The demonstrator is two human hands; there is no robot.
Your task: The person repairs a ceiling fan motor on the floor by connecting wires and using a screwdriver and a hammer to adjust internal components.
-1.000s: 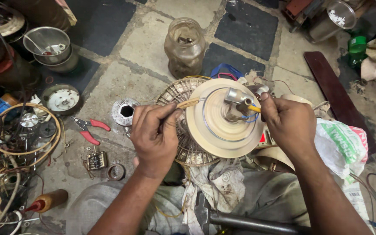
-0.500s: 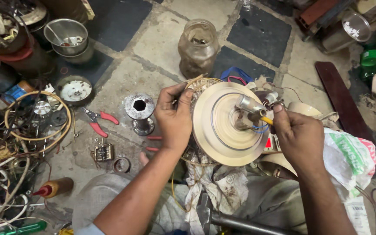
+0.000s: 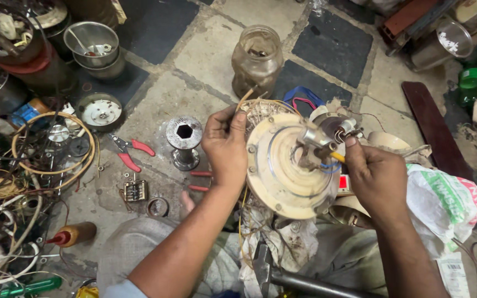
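Observation:
A round cream-coloured motor housing (image 3: 282, 176) with a metal shaft (image 3: 316, 140) stands tilted on edge in front of me. My left hand (image 3: 224, 143) grips its left rim and pinches thin wire strands above it. My right hand (image 3: 374, 176) is at the shaft side, holding a small yellow-tipped piece (image 3: 337, 157) against the shaft. Behind the housing a wound coil part (image 3: 260, 110) shows partly. Dirty cloth (image 3: 288, 248) lies under it.
A brown glass jar (image 3: 258, 58) stands behind the housing. A metal spool (image 3: 184, 140), red-handled pliers (image 3: 131, 152) and a tangle of wires (image 3: 23, 182) lie to the left. Steel bowls (image 3: 92, 44) sit at top left. A white plastic bag (image 3: 443, 198) is at right.
The view has shifted so the housing sits a little lower and to the right. My left hand has lifted the wire strands higher at the rim. My right hand stays at the shaft.

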